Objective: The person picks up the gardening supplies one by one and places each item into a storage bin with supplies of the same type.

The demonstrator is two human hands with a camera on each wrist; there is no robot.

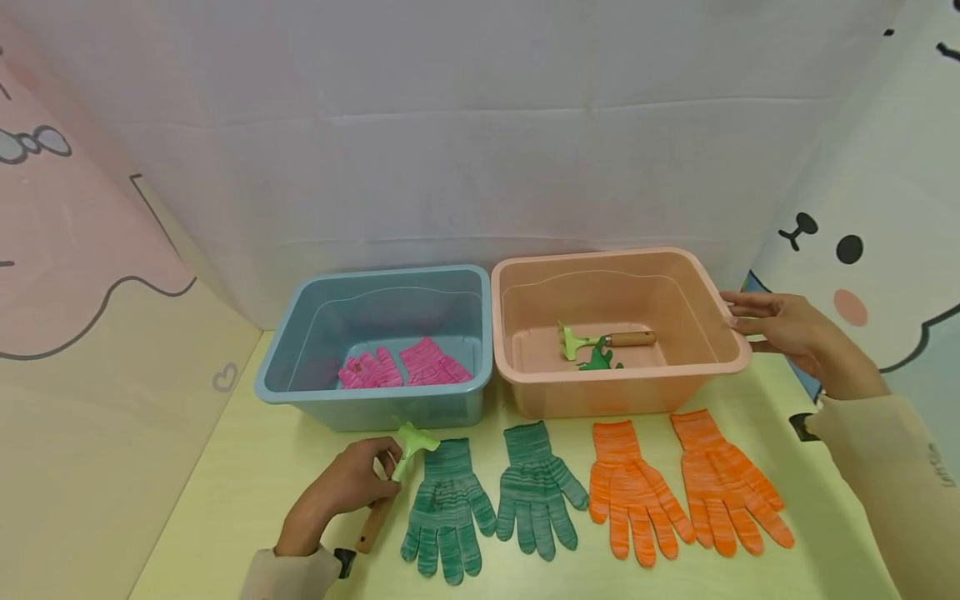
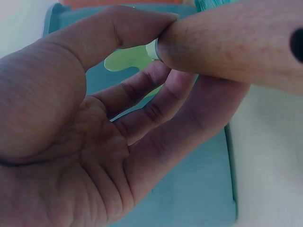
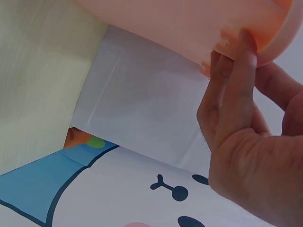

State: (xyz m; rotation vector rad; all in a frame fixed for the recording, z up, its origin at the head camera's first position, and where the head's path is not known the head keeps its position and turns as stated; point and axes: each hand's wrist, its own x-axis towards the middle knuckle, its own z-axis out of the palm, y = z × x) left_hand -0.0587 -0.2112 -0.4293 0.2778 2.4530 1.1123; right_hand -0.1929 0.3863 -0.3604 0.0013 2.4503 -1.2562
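Observation:
In the head view my left hand (image 1: 356, 479) grips a small garden tool by its wooden handle (image 1: 372, 527), with the light green head (image 1: 414, 440) pointing away toward the blue bin (image 1: 375, 411). The left wrist view shows thumb and fingers around the handle (image 2: 213, 49); the fingers partly cover the green head (image 2: 125, 60). At the right end of the peach bin (image 1: 600, 400), my right hand (image 1: 798, 333) holds the rim, fingertips tucked under its lip (image 3: 279, 40). A light green hand rake (image 1: 577, 342) with a wooden handle and a dark green tool head (image 1: 597, 357) lie inside that bin.
Pink gloves (image 1: 431, 364) lie in the blue bin. Along the front of both bins lie a pair of green gloves (image 1: 536, 492) and a pair of orange gloves (image 1: 633, 492) on the pale table (image 1: 217, 517). A white cloth (image 1: 465, 167) hangs behind.

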